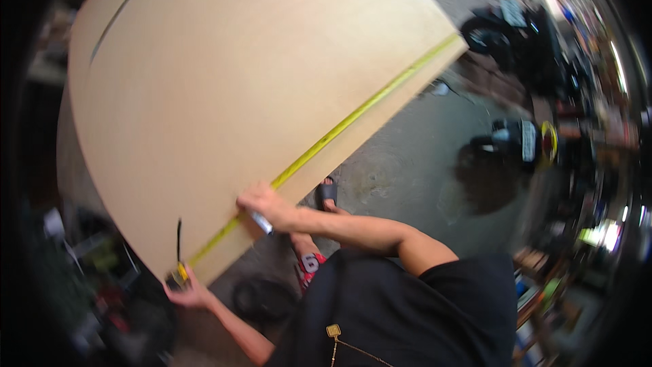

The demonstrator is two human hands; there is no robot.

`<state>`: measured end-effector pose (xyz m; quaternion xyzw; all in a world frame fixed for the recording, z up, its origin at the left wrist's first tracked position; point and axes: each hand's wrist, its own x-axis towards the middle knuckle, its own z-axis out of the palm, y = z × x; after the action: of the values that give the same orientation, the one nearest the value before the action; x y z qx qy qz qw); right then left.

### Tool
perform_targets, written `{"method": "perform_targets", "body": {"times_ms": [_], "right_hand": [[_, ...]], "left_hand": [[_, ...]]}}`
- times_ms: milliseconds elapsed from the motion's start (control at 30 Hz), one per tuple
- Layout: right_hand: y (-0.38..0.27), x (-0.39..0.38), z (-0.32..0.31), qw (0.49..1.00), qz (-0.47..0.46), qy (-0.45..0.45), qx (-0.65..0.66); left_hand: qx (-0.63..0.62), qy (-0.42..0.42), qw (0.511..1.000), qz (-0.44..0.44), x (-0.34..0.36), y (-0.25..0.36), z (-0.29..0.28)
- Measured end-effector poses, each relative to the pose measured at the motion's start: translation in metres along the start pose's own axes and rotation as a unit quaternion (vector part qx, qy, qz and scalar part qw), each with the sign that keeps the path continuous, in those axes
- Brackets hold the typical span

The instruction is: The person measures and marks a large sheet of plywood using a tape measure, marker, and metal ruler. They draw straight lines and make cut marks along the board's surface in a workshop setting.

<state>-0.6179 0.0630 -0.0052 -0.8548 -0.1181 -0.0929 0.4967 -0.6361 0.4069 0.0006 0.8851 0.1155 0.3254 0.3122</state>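
Observation:
A large pale wooden sheet (265, 75) spreads out in front of me. Along its near edge runs the yellow blade (353, 116) of a tape measure, pulled out to the far right corner. At the sheet's near left corner, my left hand (193, 292) grips the black and yellow tape measure case (178, 276); a thin black strap (179, 239) stands up beside it. My right hand (266, 204) is closed over the blade near the edge. From under its fingers sticks a slim silvery thing (261, 222), too blurred to name.
Two dark motorbikes (519, 47) (516, 139) stand on the grey floor at the right. Cluttered shelves (611, 129) line the far right. A round black object (261, 299) is below the sheet, between my arms. A dark line (125, 7) crosses the sheet's far left.

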Motion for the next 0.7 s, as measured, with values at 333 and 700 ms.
{"method": "perform_targets", "body": {"times_ms": [333,700], "right_hand": [[-0.025,-0.006,0.000,0.990,0.017,0.010,0.143],[-0.033,0.007,0.037,0.953,0.141,-0.103,0.247]], "left_hand": [[0.017,0.033,0.999,0.016,-0.021,0.017,0.005],[-0.051,0.039,0.998,-0.017,-0.031,0.002,0.012]]}}
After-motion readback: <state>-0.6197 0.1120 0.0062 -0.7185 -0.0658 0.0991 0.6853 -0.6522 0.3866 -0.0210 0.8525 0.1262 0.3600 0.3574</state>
